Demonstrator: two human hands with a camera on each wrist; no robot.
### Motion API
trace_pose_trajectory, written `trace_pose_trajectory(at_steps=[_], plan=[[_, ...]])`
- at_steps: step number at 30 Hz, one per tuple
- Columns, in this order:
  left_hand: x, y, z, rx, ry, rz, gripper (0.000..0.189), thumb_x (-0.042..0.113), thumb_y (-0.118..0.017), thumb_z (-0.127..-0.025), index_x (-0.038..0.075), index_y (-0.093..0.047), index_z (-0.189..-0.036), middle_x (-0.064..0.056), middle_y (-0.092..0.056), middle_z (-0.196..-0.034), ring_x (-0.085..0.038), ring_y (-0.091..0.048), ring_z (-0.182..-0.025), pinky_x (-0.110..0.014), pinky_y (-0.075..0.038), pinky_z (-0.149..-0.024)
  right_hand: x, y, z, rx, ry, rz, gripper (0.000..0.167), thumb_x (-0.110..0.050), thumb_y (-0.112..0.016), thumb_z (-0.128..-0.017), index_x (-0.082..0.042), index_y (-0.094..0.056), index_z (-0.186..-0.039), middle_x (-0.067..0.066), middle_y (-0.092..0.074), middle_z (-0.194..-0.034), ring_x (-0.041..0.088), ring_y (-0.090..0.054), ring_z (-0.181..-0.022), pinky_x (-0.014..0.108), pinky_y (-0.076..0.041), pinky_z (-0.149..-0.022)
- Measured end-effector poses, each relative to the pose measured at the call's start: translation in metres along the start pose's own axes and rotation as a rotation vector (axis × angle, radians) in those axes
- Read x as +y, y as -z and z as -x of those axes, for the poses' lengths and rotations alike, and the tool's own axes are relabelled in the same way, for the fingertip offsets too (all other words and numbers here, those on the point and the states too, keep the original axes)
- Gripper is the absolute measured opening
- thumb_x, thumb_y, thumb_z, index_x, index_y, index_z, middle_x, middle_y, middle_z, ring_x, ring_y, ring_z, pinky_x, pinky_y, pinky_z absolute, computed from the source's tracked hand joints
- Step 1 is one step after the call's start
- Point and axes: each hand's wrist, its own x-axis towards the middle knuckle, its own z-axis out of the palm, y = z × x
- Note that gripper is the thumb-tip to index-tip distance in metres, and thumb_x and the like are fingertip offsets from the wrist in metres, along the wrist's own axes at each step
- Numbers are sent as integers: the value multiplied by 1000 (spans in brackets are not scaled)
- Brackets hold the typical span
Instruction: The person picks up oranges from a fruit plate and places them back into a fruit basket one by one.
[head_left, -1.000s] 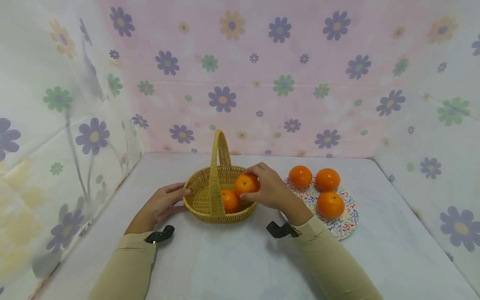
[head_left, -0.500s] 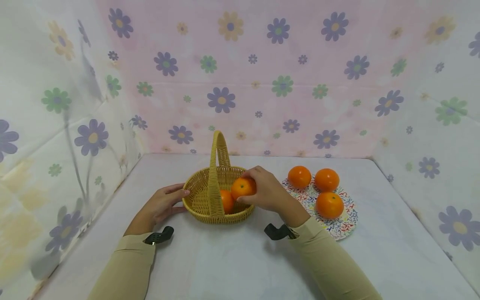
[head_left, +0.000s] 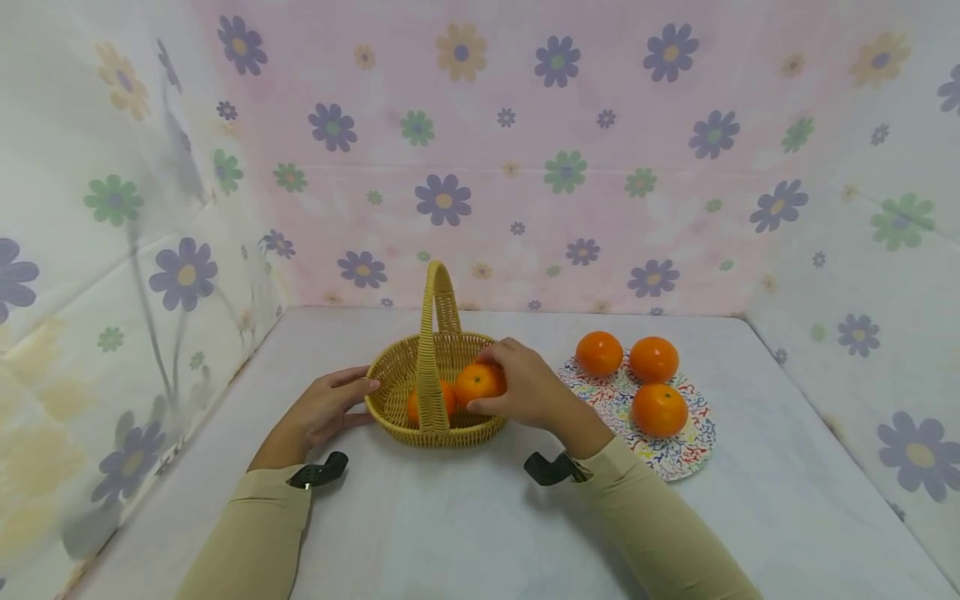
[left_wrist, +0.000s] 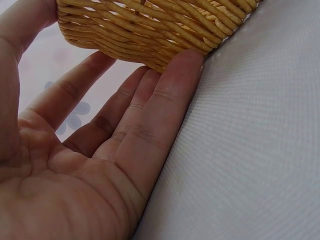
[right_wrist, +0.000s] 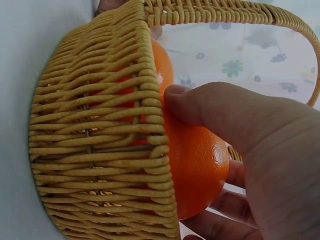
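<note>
A yellow wicker basket (head_left: 397, 427) with a tall arched handle stands on the table. My left hand (head_left: 324, 408) steadies its left end, thumb at the rim and fingertips against the outer wall low down, as the left wrist view shows. Inside the basket's right half, my right hand (head_left: 525, 387) grips an orange (head_left: 478, 382), thumb in front and fingers behind. In the right wrist view this orange (right_wrist: 197, 165) bulges above the rim under my thumb. Another orange (head_left: 414, 407) lies in the basket, partly hidden by the handle.
A round plate (head_left: 693, 450) with a multicoloured pattern stands to the right, bearing three oranges (head_left: 659, 410). My right forearm passes over the table in front of it. Flowered cloth (head_left: 495, 150) walls enclose the white table at the back and both sides.
My right hand has moved left and slightly down with its orange, deeper into the basket. The other orange has shifted left behind the handle. My left hand stays at the rim.
</note>
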Motion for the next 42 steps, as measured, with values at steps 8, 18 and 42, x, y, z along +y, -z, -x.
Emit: trace_pose_trajectory(at_steps=[8, 18, 42], plan=[[-1, 1, -1, 0, 2, 15, 71, 32, -73, -98, 8, -42, -157, -17, -41, -162, -33, -50, -141, -47, -60, -98, -2, -4, 0, -25, 17, -3, 59, -42, -89, -81, -16, -64, -127, -3, -61, -119, 14, -59, -103, 32, -59, -90], [-2, 0, -2, -9, -2, 48, 72, 29, -75, -97, 5, -43, -157, -16, -41, -162, -27, -53, -136, -47, -60, -98, -1, -11, 1, -57, 4, -55, 60, -43, -89, -80, -15, -61, -125, -5, -61, -117, 13, -60, -102, 29, -60, -89], [-2, 2, -1, -16, -9, 29, 69, 28, -72, -99, 6, -42, -157, -17, -41, -162, -24, -55, -132, -46, -60, -99, -4, -22, 1, -59, 15, -66, 57, -46, -91, -77, -18, -58, -113, -7, -57, -108, 13, -58, -98, 20, -58, -81]])
